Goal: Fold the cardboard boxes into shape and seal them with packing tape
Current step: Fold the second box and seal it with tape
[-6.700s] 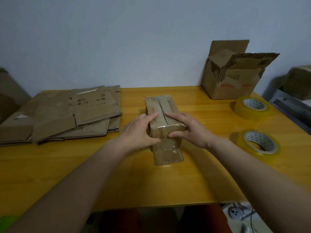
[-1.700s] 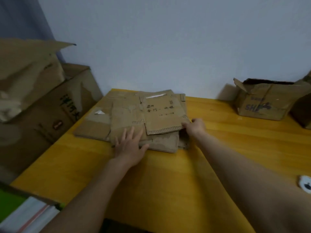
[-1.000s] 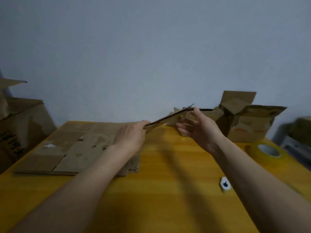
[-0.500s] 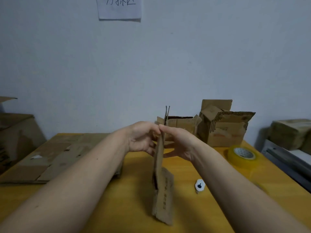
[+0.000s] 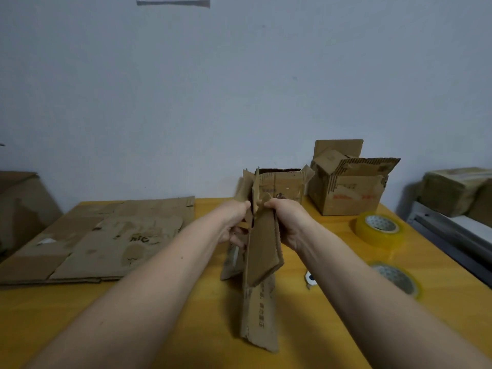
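A flattened brown cardboard box (image 5: 261, 265) stands on edge above the yellow table (image 5: 186, 328), its lower flaps hanging toward me. My left hand (image 5: 235, 222) grips its left panel near the top. My right hand (image 5: 286, 219) grips the right panel at the same height. The two panels are spread slightly apart between my hands. Two rolls of yellowish packing tape lie at the right, the far roll (image 5: 380, 231) and the near roll (image 5: 396, 279).
A stack of flattened cardboard (image 5: 106, 241) lies on the table's left. Two opened boxes stand by the wall, one behind my hands (image 5: 285, 187) and one further right (image 5: 348, 193). A small white object (image 5: 310, 279) lies next to my right forearm. More boxes (image 5: 458, 190) sit off the table's right edge.
I picked one flat box off the stack and brought it upright in front of me. Since half a second ago my hands have begun pulling its panels apart.
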{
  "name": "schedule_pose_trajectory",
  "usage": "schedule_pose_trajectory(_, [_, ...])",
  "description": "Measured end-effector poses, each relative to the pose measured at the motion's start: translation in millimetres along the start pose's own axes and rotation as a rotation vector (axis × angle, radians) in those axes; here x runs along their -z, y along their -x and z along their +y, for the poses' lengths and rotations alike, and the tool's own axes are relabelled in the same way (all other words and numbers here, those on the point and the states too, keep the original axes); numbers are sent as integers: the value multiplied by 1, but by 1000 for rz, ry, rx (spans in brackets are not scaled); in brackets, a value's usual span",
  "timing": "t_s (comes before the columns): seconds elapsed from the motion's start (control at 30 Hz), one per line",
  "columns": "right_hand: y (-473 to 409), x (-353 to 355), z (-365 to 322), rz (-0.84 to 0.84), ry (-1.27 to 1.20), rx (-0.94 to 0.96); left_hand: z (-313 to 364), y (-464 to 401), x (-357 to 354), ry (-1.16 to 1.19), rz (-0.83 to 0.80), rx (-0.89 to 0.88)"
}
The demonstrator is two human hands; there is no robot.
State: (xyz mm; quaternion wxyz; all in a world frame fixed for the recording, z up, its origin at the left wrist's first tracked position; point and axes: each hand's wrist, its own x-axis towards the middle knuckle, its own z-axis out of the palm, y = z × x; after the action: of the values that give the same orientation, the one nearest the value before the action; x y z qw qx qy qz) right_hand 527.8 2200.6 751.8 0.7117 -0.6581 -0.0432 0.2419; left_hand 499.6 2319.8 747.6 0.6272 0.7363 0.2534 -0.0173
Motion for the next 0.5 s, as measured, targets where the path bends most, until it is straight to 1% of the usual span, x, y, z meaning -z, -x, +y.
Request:
schedule_pose_trajectory(0.1, [-4, 4, -2, 116, 50, 0, -5, -9, 7, 74, 29, -15])
schedule_pose_trajectory(0.2, [-11, 14, -9, 221, -63, 43, -5, -17, 27, 212, 169, -44])
schedule_pose_trajectory(0.3, [-17, 28, -20, 256, -142, 68, -5, -22, 47, 309, 268, -92])
schedule_pose_trajectory(0.4, [-24, 38, -27, 307, -119, 23, -5, -18, 56, 360, 259, -120])
schedule_pose_trajectory(0.5, [-29, 47, -30, 341, -116, -24, -8, -13, 64, 331, 276, -108])
